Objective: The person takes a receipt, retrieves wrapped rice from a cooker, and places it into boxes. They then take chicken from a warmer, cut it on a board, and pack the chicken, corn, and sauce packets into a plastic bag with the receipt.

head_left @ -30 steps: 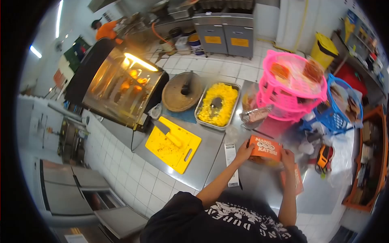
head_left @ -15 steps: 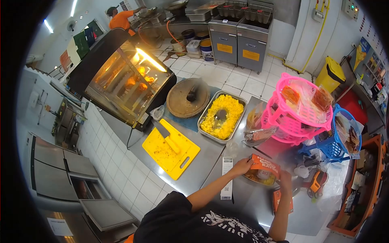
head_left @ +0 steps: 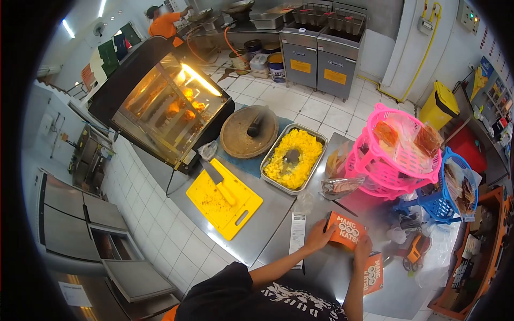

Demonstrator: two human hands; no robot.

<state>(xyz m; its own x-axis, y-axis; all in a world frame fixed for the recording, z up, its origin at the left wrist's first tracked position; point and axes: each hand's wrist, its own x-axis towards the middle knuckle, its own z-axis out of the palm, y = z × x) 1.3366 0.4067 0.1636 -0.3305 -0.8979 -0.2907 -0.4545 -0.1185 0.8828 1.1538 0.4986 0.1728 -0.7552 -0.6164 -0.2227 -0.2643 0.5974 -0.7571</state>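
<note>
An orange takeout box (head_left: 347, 229) with white "MANG KATSU" lettering is between my hands above the steel table, its lid down over the contents. My left hand (head_left: 320, 235) grips its left side, fingers closed along the edge. On the right side, my right hand (head_left: 362, 249) holds the box by its near corner. A second orange box (head_left: 374, 275) lies just below my right hand, partly covered by the forearm. Left of my left hand is a long printed receipt (head_left: 297, 235).
A metal tray of yellow rice (head_left: 293, 159), a yellow cutting board (head_left: 224, 200) with a knife, and a round chopping block (head_left: 248, 132) stand left. Pink baskets (head_left: 399, 150), a blue basket (head_left: 458, 182) and an orange tape dispenser (head_left: 414, 250) are right. A person in orange (head_left: 163, 24) works behind.
The box lid, raised with food and a small cup showing inside, has come down. My hands have shifted to the box's sides, and the second box's printed top now shows more.
</note>
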